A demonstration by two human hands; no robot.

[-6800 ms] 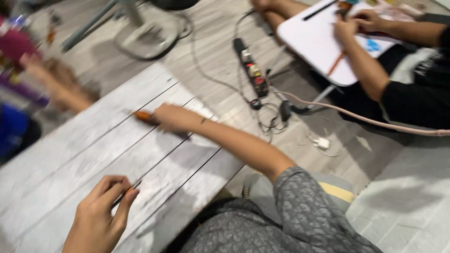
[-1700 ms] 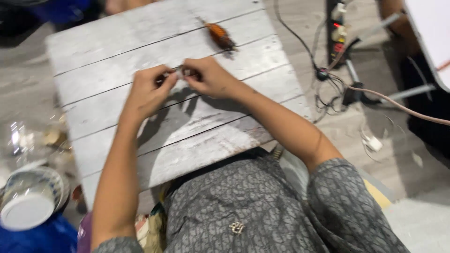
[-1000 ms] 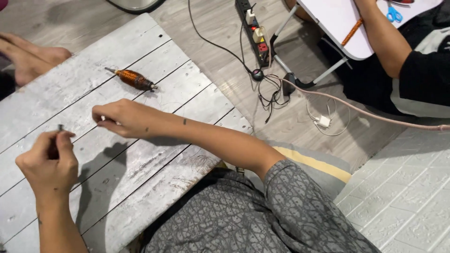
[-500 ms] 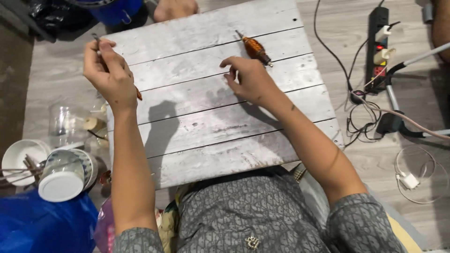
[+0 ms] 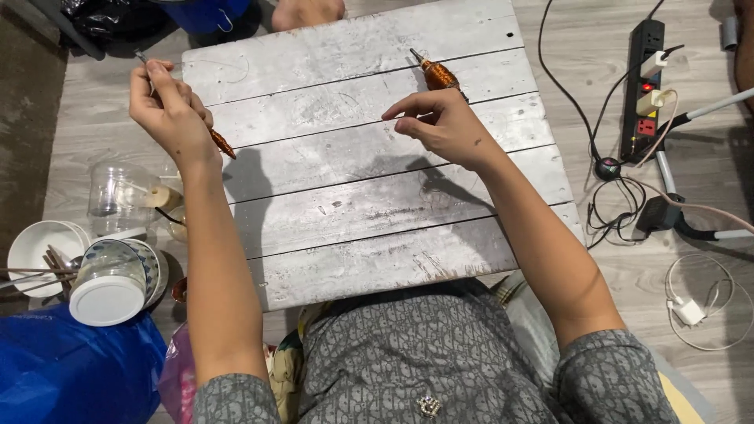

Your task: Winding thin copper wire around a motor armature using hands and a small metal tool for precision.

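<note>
A low tabletop of whitewashed wooden planks [image 5: 353, 204] fills the middle of the view, and the person sits at its near edge in a grey patterned top [image 5: 424, 353]. The left hand [image 5: 169, 114] is raised over the far left corner of the tabletop, fingers closed around a thin metal tool with a wound orange-brown handle [image 5: 220, 143]; the metal tip sticks up above the fingers and the handle end points down toward the planks. The right hand [image 5: 444, 126] hovers over the far right part of the tabletop, thumb and forefinger pinched narrowly together; whether something fine sits between them cannot be told. Just beyond that hand, near the far edge, lies a second tool with a copper-coloured wound handle and a metal point [image 5: 433, 72], resting on the planks and partly behind the fingers.

Off the left edge, on the floor, stand a clear glass jar [image 5: 118, 196], a white bowl with sticks across it [image 5: 35, 251] and a patterned cup with a white lid [image 5: 110, 286]. A blue plastic bag [image 5: 71, 369] lies at the near left. Beyond the far edge a bare foot of another person [image 5: 306, 12] shows. To the right of the tabletop a black power strip with plugs [image 5: 644, 86] lies on the grey floor among dark cables [image 5: 613, 204], with a white charger and cord [image 5: 691, 312] nearer the person.
</note>
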